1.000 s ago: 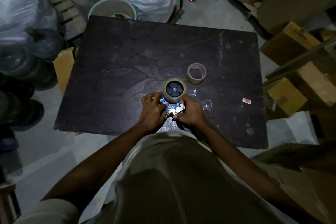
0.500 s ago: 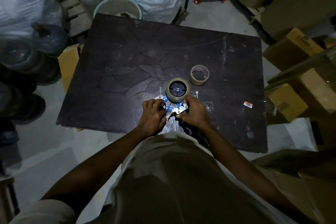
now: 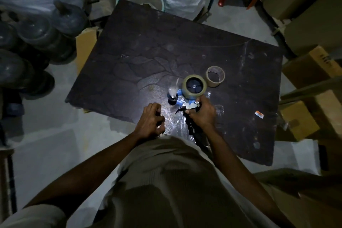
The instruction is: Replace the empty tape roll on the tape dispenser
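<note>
The left hand [image 3: 151, 119] is coming off the tape dispenser [image 3: 187, 101], where it was a moment ago, and is now hovering just left of it over the table [image 3: 129, 57], fingers loosely curled, gripping nothing. Moving right, the dispenser is lying on its side near the table's front edge, the new tape roll [image 3: 194, 85] already sitting on its hub, tape end seemingly being threaded past the roller. The right hand [image 3: 202, 112] is clamping around the dispenser's frame by the metal blade plate, black handle sticking out below the palm. Handling guess: dispenser is light, rigid plastic and metal, best held at the handle or frame, keeping fingers off the serrated blade; the roll is stiff and fairly light, and its film is thin, sticky, likely to fold on itself. Just right of the roll, the empty core [image 3: 215, 77] is standing apart, light cardboard. The table is dark, scuffed, dimly lit. Room is getting crowded: jugs and sacks left, cardboard boxes right.
</note>
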A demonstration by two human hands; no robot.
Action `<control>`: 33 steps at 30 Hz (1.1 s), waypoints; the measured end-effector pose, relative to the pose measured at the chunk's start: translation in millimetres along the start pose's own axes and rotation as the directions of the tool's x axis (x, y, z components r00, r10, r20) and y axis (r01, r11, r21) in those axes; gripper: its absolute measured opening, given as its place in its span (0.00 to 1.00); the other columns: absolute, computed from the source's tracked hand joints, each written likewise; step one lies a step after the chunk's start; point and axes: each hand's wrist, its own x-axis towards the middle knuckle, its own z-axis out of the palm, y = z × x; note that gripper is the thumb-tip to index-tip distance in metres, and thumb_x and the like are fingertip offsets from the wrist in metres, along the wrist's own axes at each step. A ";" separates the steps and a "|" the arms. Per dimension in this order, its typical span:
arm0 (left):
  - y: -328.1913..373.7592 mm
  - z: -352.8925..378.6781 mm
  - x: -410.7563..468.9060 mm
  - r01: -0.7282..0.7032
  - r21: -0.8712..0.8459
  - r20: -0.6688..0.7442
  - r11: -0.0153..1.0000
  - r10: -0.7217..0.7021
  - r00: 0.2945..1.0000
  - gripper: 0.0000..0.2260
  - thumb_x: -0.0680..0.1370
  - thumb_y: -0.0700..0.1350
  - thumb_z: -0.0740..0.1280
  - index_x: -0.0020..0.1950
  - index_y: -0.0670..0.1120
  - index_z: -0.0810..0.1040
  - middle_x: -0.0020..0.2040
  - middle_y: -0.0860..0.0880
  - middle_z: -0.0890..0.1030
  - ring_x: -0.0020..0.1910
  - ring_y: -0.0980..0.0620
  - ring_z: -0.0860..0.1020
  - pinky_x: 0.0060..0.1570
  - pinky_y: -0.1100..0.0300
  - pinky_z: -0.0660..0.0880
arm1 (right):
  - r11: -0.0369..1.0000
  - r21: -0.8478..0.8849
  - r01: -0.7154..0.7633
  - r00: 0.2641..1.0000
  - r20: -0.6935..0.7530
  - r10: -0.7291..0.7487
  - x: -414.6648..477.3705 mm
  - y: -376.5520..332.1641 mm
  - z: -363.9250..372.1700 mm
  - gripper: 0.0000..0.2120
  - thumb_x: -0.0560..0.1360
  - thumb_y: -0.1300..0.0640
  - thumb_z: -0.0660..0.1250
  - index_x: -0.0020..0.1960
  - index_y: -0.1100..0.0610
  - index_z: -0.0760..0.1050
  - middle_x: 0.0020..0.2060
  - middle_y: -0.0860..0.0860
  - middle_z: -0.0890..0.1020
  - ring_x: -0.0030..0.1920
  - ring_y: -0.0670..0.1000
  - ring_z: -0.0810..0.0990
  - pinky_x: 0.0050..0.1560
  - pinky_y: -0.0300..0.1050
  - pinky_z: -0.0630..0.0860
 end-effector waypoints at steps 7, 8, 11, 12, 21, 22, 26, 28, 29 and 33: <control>6.9 -27.9 12.7 0.188 -0.188 -0.048 0.964 -0.200 0.979 0.10 0.73 0.54 0.73 0.47 0.48 0.81 0.44 0.50 0.77 0.44 0.49 0.76 0.46 0.54 0.74 | 0.997 0.041 -0.058 0.996 -0.068 0.061 8.4 2.7 4.1 0.24 0.68 0.51 0.81 0.54 0.60 0.74 0.51 0.61 0.79 0.51 0.63 0.79 0.44 0.49 0.68; 11.9 -28.7 23.5 0.207 -0.190 -0.030 0.960 -0.217 0.976 0.13 0.73 0.56 0.71 0.51 0.48 0.81 0.45 0.50 0.78 0.45 0.49 0.77 0.47 0.52 0.75 | 0.998 0.033 -0.056 0.996 -0.062 0.058 8.3 2.3 4.1 0.23 0.68 0.51 0.81 0.54 0.60 0.74 0.52 0.61 0.79 0.51 0.63 0.79 0.45 0.50 0.69; 23.4 -25.4 47.6 0.261 -0.164 0.027 0.951 -0.260 0.965 0.17 0.75 0.53 0.71 0.62 0.49 0.80 0.50 0.48 0.79 0.52 0.46 0.79 0.52 0.49 0.77 | 0.999 0.011 -0.050 0.998 -0.030 0.050 9.4 -1.5 3.9 0.22 0.69 0.52 0.80 0.55 0.57 0.74 0.55 0.59 0.77 0.53 0.62 0.78 0.46 0.48 0.69; 26.2 -23.8 54.7 0.272 -0.148 0.049 0.951 -0.268 0.962 0.18 0.76 0.51 0.71 0.65 0.49 0.79 0.53 0.47 0.80 0.55 0.45 0.78 0.55 0.49 0.76 | 0.999 -0.003 -0.041 0.999 -0.017 0.041 9.5 -2.8 3.3 0.21 0.69 0.53 0.79 0.55 0.57 0.74 0.55 0.59 0.78 0.54 0.61 0.78 0.47 0.47 0.69; 31.0 -22.7 98.7 0.229 -0.092 0.086 0.969 -0.221 0.971 0.20 0.74 0.46 0.75 0.67 0.51 0.80 0.56 0.47 0.81 0.56 0.47 0.80 0.52 0.54 0.77 | 1.000 -0.022 -0.020 0.999 0.029 0.020 11.1 -3.1 1.4 0.18 0.69 0.53 0.79 0.55 0.56 0.79 0.53 0.58 0.82 0.54 0.60 0.79 0.51 0.48 0.74; 31.9 -24.0 101.3 0.211 -0.093 0.099 0.973 -0.202 0.974 0.21 0.74 0.46 0.76 0.66 0.52 0.81 0.55 0.47 0.80 0.55 0.47 0.80 0.51 0.54 0.78 | 1.000 -0.017 -0.013 1.000 0.027 0.013 10.2 -2.7 0.6 0.18 0.69 0.53 0.79 0.55 0.57 0.79 0.52 0.58 0.82 0.54 0.60 0.79 0.51 0.48 0.74; 34.0 -25.7 109.9 0.156 -0.118 0.124 0.981 -0.142 0.982 0.19 0.73 0.46 0.78 0.63 0.53 0.83 0.54 0.48 0.81 0.52 0.49 0.80 0.51 0.55 0.78 | 1.000 -0.015 -0.023 0.999 0.035 0.023 11.4 -2.3 -2.0 0.16 0.68 0.53 0.79 0.52 0.55 0.77 0.50 0.56 0.82 0.51 0.59 0.80 0.47 0.47 0.73; 33.7 -24.8 113.4 0.134 -0.085 0.116 0.987 -0.124 0.986 0.15 0.72 0.47 0.78 0.59 0.53 0.85 0.54 0.49 0.81 0.52 0.51 0.79 0.50 0.57 0.76 | 1.000 -0.016 -0.024 0.999 0.034 0.024 12.1 -3.2 -2.3 0.16 0.68 0.53 0.79 0.51 0.54 0.76 0.49 0.55 0.82 0.50 0.59 0.80 0.45 0.45 0.72; 34.1 -24.2 114.8 0.123 -0.064 0.115 0.990 -0.115 0.987 0.13 0.72 0.47 0.78 0.56 0.52 0.87 0.53 0.50 0.81 0.53 0.51 0.79 0.50 0.57 0.76 | 1.000 -0.016 -0.024 0.999 0.035 0.025 12.4 -3.7 -2.5 0.17 0.68 0.53 0.79 0.51 0.53 0.75 0.49 0.55 0.81 0.50 0.58 0.80 0.45 0.45 0.71; 36.6 -19.3 115.7 0.140 -0.015 0.159 0.990 -0.136 0.978 0.06 0.72 0.47 0.76 0.48 0.49 0.88 0.53 0.51 0.81 0.54 0.51 0.78 0.49 0.57 0.73 | 0.999 -0.008 -0.031 0.998 0.056 0.032 13.4 -1.7 -5.8 0.18 0.68 0.53 0.79 0.50 0.50 0.71 0.52 0.54 0.80 0.50 0.57 0.79 0.45 0.43 0.68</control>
